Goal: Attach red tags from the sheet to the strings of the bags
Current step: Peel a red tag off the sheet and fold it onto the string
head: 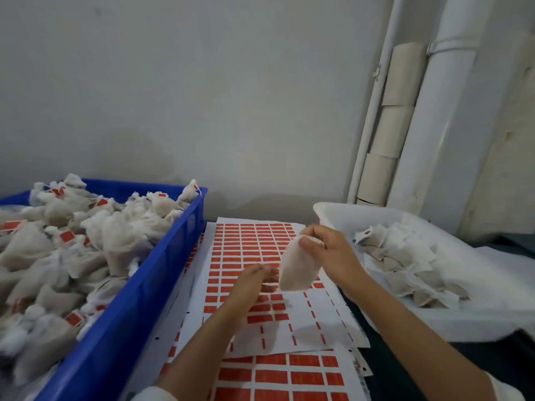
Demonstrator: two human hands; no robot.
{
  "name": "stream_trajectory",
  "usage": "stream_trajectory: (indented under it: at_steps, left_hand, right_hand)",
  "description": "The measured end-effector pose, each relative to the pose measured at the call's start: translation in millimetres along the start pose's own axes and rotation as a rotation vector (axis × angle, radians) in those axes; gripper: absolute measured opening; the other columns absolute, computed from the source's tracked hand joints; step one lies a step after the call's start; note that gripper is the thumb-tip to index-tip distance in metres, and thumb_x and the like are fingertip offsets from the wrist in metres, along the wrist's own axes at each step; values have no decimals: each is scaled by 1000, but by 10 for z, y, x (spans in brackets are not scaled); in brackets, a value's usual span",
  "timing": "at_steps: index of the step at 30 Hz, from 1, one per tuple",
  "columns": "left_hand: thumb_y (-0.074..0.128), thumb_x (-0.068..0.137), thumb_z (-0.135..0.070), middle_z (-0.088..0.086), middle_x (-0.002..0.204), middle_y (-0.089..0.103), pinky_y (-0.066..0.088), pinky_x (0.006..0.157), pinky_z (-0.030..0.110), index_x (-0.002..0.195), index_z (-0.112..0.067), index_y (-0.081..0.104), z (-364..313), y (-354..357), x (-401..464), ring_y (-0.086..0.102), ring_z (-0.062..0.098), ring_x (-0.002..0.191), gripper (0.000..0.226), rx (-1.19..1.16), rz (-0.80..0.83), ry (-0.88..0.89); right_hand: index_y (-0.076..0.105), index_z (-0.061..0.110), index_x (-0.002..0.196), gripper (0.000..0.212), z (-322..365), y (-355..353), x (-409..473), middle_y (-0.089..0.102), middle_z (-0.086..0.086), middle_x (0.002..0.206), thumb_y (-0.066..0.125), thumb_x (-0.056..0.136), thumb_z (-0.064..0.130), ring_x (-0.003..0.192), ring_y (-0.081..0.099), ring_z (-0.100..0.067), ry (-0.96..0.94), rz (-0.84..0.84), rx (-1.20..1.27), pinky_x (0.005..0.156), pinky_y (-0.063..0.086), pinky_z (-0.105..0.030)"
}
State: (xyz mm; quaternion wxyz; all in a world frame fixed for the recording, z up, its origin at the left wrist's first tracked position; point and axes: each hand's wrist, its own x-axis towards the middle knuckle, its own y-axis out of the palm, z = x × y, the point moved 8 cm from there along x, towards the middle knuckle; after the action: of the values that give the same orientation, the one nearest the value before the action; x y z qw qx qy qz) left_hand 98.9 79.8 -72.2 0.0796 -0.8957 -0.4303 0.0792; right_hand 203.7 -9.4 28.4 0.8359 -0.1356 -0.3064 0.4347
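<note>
Over sheet (254, 256): bag (298, 270) between hands.

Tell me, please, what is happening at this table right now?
A person is tagging small white fabric bags. The right hand holds one white mesh bag up above the white sheet of red rectangular tags, while the left hand pinches something small beside it, too blurred to identify. Tagged bags fill the blue plastic crate; more bags lie in the white tray.

bare forearms, seemingly white sleeves (153, 393)
</note>
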Motion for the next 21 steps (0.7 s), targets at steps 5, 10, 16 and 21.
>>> stream_trajectory:
  at_steps: [5, 10, 16, 21]
  left_hand:
    - [34, 92, -54, -17, 101, 59, 51, 74, 21, 97, -43, 53, -35, 54, -270, 60, 7, 94, 22, -101, 171, 35]
    - [53, 72, -62, -31, 107, 54, 50, 59, 10, 111, -57, 42, 18, 66, -357, 60, -3, 92, 41, -87, 256, 160]
    - [65, 60, -57, -26, 93, 66, 50, 60, 11, 99, -45, 59, 142, 31, -218, 65, -1, 84, 41, -228, 220, 127]
    - [73, 74, -32, -15, 100, 63, 50, 60, 20, 100, -34, 62, 184, -136, -122, 59, 14, 91, 29, -268, 16, 107]
  right_hand:
    - [58, 25, 95, 15, -155, 408, -227, 62, 9, 104, 43, 95, 25, 100, 59, -11, 32, 189, 225, 80, 49, -14]
    - [60, 10, 96, 18, -125, 558, -281, 60, 0, 103, 42, 96, 9, 98, 59, -15, -100, 218, 288, 79, 52, -23]
    - [58, 14, 99, 14, -315, 681, -285, 56, 6, 112, 44, 96, 12, 105, 54, -6, -76, 186, 298, 94, 46, -20]
    - [55, 27, 109, 20, -552, 643, -301, 61, 12, 111, 46, 92, 32, 103, 59, -8, 102, 40, 378, 93, 49, -29]
